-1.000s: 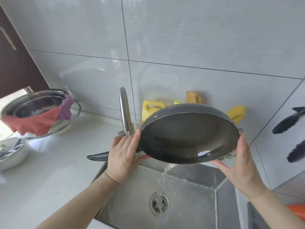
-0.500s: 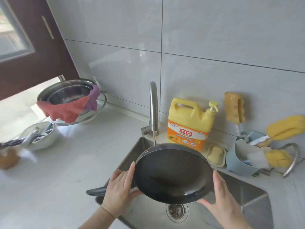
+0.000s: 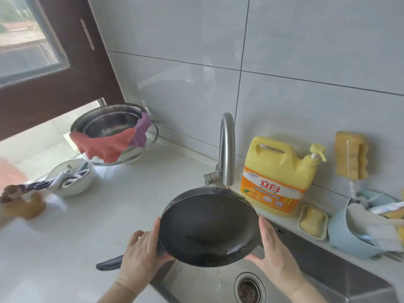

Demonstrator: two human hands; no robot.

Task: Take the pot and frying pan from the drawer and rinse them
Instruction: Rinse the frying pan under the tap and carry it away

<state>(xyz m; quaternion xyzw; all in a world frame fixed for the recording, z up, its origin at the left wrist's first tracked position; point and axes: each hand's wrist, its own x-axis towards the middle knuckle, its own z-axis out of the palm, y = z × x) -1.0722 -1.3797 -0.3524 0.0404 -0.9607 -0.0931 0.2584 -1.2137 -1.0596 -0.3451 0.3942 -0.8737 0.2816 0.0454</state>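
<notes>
Right now, from the head view, the frying pan is held tilted over the stainless sink, its dark inside facing the camera and its far rim up beneath the spout of the faucet. The left hand grips the pan's left edge: fingers lie up along the rim, thumb curls under the lower edge, clamped on the pan where the black handle runs out to the left, past the wrist and over the white countertop. The right hand supports the opposite side, fingers straight and together against the right rim, thumb stretched under the bottom edge. A thin stream of water falls off the pan's lowest lip, between the two thumbs, toward the drain just below the right palm.

Beyond the right fingertips stands a yellow dish-soap jug with a pump, and further right a soap dish, a blue caddy of brushes and a yellow sponge on the tiled wall. Well out past the left fingers, a steel bowl sits stacked in a glass bowl, with a red cloth and a purple cloth draped over its rim; beside it is a white bowl of utensils. The pot I cannot pick out for sure.
</notes>
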